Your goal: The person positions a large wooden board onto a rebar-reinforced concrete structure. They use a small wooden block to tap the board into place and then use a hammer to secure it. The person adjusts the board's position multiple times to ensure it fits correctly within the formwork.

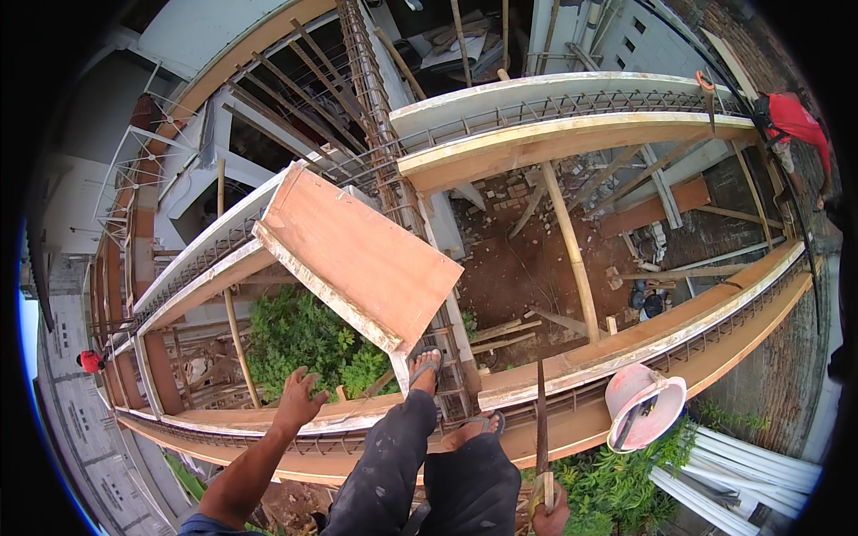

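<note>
My left hand (302, 399) is held out in the air with its fingers apart and nothing in them. Below it lie the edge of the formwork and green bushes (299, 339). My right hand (550, 515), low in the picture, is closed around the wooden handle of a hand saw (542, 420), whose brown, rusty-looking blade points away from me. In front of my feet, a plywood panel with a pale batten along one edge (362, 255) lies slanted across the beam forms. My sandaled feet (425, 368) stand where the forms and steel bars meet.
Rebar cages (380, 116) run inside the wooden beam forms (572, 138). A pinkish bucket with tools (648, 406) sits on the right form. Bamboo props (570, 255) rise from the dirt far below. One person in red (795, 125) is at far right, another (89, 361) far left.
</note>
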Action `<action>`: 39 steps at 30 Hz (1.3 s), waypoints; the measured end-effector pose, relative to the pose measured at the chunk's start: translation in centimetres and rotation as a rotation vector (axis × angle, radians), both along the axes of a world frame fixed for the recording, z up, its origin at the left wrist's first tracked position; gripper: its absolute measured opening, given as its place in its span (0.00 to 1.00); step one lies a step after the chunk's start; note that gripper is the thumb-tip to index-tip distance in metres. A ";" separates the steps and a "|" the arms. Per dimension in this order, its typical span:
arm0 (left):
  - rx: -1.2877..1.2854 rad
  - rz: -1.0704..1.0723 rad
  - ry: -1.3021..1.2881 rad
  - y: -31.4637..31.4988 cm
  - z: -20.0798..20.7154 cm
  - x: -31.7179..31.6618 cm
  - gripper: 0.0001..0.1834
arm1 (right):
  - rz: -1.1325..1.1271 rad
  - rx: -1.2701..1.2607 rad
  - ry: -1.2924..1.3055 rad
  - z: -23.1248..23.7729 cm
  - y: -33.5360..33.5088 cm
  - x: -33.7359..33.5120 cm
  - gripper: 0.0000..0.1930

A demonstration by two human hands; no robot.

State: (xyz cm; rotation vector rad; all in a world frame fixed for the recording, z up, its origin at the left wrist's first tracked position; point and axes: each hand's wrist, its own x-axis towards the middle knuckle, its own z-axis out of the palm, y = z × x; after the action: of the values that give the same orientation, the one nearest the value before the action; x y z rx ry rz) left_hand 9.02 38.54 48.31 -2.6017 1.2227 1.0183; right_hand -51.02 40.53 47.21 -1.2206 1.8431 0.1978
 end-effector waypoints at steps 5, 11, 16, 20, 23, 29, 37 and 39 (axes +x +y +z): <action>-0.343 -0.035 -0.185 -11.7 5.7 6.2 0.29 | -0.044 0.135 0.064 6.4 -2.4 -0.1 0.20; -0.660 -0.171 -0.502 -31.9 10.6 18.1 0.29 | -0.109 0.076 0.015 9.9 -5.7 3.4 0.21; -0.756 -0.194 -0.785 -45.3 14.9 26.2 0.34 | -0.128 -0.064 0.072 12.3 -10.3 9.1 0.23; -0.573 -0.246 -0.752 -51.6 17.2 31.0 0.34 | -0.270 -0.178 -0.074 13.9 -15.5 14.1 0.24; -0.341 -0.377 -0.747 -54.2 16.8 32.7 0.21 | -0.246 -0.293 -0.093 14.6 -19.3 17.1 0.23; -0.085 -0.789 -0.835 -56.1 14.8 34.6 0.08 | -0.034 -0.408 -0.021 15.6 -25.6 19.4 0.22; -0.053 -1.081 -0.780 -57.3 14.5 36.9 0.05 | 0.098 -0.422 0.144 20.1 -31.4 22.0 0.21; -0.115 -1.012 -0.729 -56.8 14.2 37.2 0.03 | 0.133 -0.428 0.207 21.2 -32.3 22.5 0.22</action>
State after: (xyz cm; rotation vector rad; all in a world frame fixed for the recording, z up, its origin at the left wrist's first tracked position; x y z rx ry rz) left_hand 46.19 -18.31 62.46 -1.6494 1.9525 -0.1704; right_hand -28.47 8.22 68.40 -1.6715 2.0503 -0.0017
